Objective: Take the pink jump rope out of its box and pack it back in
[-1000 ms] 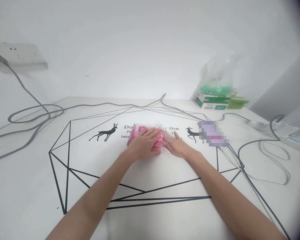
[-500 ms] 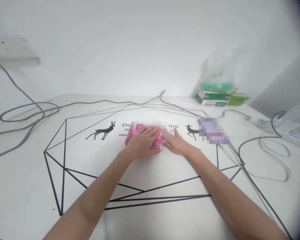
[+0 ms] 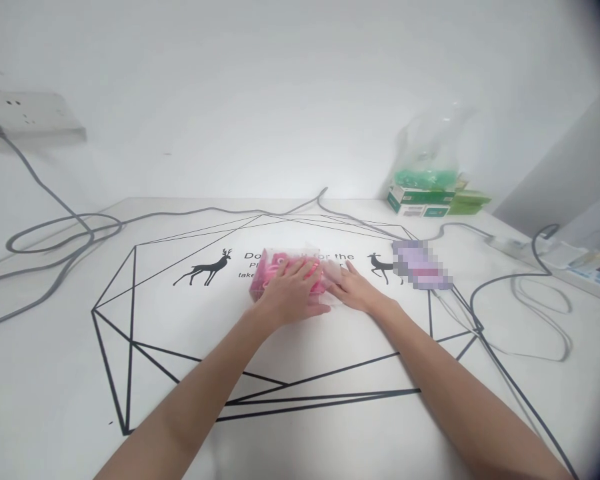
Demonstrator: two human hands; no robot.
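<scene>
A small clear box (image 3: 258, 283) with bright pink contents rests on the white table, near its middle. What the pink items are, I cannot make out. My left hand (image 3: 291, 293) lies over the top of the box, its fingers stretched across it and the thumb out toward the near right corner. To the right of the box, my right hand (image 3: 356, 291) is flat with fingers extended. Its fingertips touch the clear plastic film (image 3: 333, 272) that sticks out from the box's right end. Part of the box is hidden under my left hand.
A blurred purple phone-like object (image 3: 422, 265) lies to the right, with cables near it. A grey cable (image 3: 180, 212) runs along the back. Green-and-white boxes (image 3: 420, 201) carry a clear bag (image 3: 427, 157) at the back right. A wall socket (image 3: 35, 113) is at left.
My left hand has shifted slightly, and its thumb now reaches farther out to the right. My right hand stays by the film. The whole view has moved a little.
</scene>
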